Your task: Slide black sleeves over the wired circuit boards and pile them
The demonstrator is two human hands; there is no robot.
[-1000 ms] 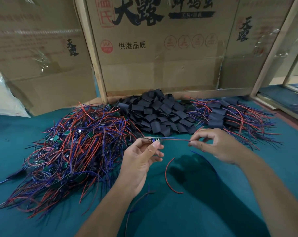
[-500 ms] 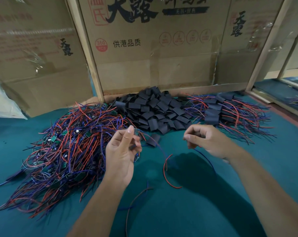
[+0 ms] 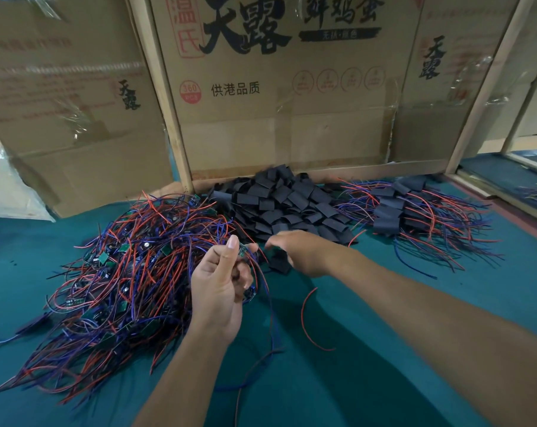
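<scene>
Left hand (image 3: 221, 285) pinches wired board (image 3: 242, 251); right hand (image 3: 304, 252) blurred, fingers loose over sleeve (image 3: 280, 263).

Printed cardboard boxes (image 3: 279, 97) stand behind a teal cloth (image 3: 415, 303), with what looks like a white bag (image 3: 5, 186) at left.

Soft even daylight, right hand (image 3: 304, 254) smeared with motion blur, arm shadows fell on the counter (image 3: 384, 380), edges bowed.

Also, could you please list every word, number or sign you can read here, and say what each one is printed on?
"天露": middle cardboard box, large black.
"鲜鸡蛋": same box, top right.
"供港品质": same box.
"360": red round stamp.
"温氏": red seal.
"天露": left box and right box.
Black banner, red circles, faded red print: unreadable.
</scene>
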